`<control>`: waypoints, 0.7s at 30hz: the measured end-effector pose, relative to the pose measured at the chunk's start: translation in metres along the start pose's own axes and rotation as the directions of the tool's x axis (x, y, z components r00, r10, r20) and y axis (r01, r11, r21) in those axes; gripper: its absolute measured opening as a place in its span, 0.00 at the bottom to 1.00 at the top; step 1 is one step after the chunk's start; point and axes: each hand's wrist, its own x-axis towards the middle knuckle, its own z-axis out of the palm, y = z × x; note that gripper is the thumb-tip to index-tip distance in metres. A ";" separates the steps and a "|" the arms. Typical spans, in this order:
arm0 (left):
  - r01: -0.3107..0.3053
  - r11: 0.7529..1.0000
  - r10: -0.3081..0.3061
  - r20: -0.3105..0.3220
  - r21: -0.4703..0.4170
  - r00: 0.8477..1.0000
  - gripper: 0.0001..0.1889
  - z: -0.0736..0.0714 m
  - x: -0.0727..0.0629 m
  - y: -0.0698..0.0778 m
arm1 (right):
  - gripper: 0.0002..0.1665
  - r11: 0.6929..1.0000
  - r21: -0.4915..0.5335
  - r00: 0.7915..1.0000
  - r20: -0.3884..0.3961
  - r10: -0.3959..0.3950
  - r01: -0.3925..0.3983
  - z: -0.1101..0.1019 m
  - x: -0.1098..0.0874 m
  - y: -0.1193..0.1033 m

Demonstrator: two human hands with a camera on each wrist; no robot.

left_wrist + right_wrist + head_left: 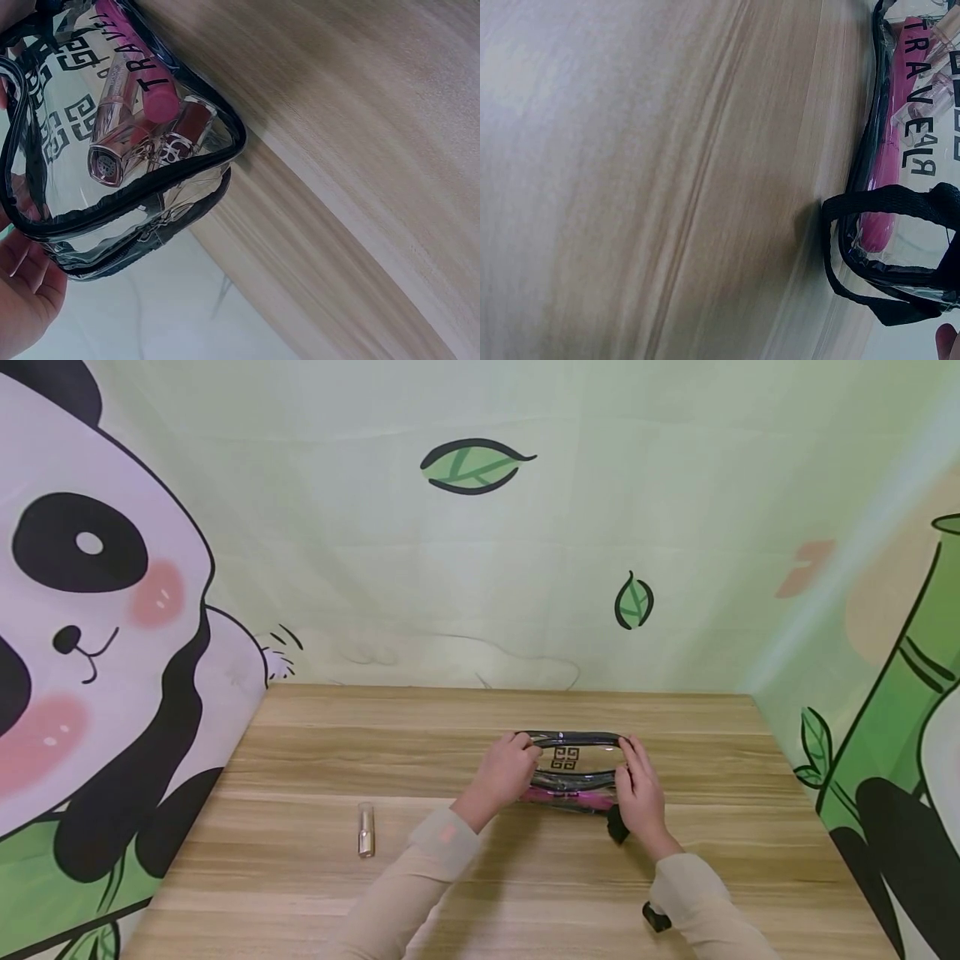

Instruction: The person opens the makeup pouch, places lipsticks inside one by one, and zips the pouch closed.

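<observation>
A clear toiletry bag [598,758] with black trim and a printed black emblem stands on the table between both hands. At its upper left corner, my left hand [504,775] grips the rim with curled fingers. My right hand [641,793] holds the right edge between thumb and fingers. Through the plastic, the left wrist view shows a pink cylindrical item [161,103] near "TRAVEL" lettering and several lipstick tubes [109,161], one with a dark red body [193,120]. A black fabric strap [885,199] loops off the bag's end in the right wrist view.
A gold-toned, clear-capped lipstick [366,831] lies on the wooden table [300,760], left of my left forearm. Behind the table hangs a pale green backdrop [360,543] with panda and leaf drawings. A small black object [656,917] is at the right cuff.
</observation>
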 end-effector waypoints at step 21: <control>-0.084 0.973 0.034 -0.228 -0.216 0.973 0.11 0.015 -0.015 -0.016 | 0.26 1.000 -0.002 1.000 -0.022 -0.011 0.011 0.000 0.000 0.001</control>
